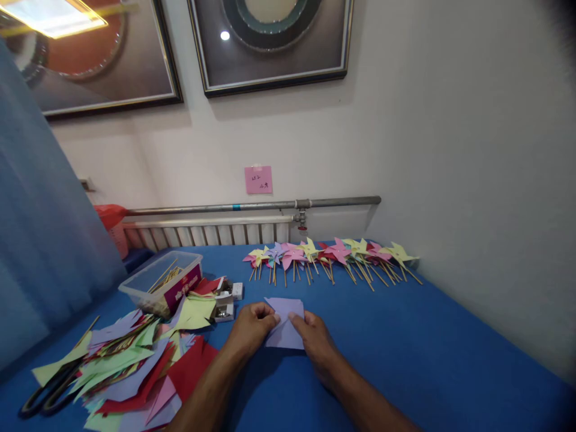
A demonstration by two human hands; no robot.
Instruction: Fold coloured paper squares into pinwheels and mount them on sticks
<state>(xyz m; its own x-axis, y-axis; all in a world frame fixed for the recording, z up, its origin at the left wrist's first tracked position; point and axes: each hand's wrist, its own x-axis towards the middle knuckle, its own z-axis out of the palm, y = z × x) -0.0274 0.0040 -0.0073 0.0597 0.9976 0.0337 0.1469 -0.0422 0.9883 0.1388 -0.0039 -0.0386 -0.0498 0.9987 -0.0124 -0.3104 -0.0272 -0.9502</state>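
A square of lilac paper (292, 336) is held between both hands, just above the blue table. My left hand (254, 327) pinches its left side, thumb on top, where the paper is slit and one corner lifts. Along the right edge, my right hand (312, 333) grips the sheet with the thumb lying over its face. The fingers beneath the paper are hidden. Beyond the hands lies a row of finished paper pinwheels (292, 255) in pink, yellow, lilac and red, their sticks pointing toward me.
Loose coloured paper (130, 366) is heaped at the left, beside black-handled scissors (54, 390). Behind it stands a clear plastic box (135, 288) with sticks. Small open boxes (224, 311) hold metal pins or the like. A radiator (211, 234) and pipe run along the wall.
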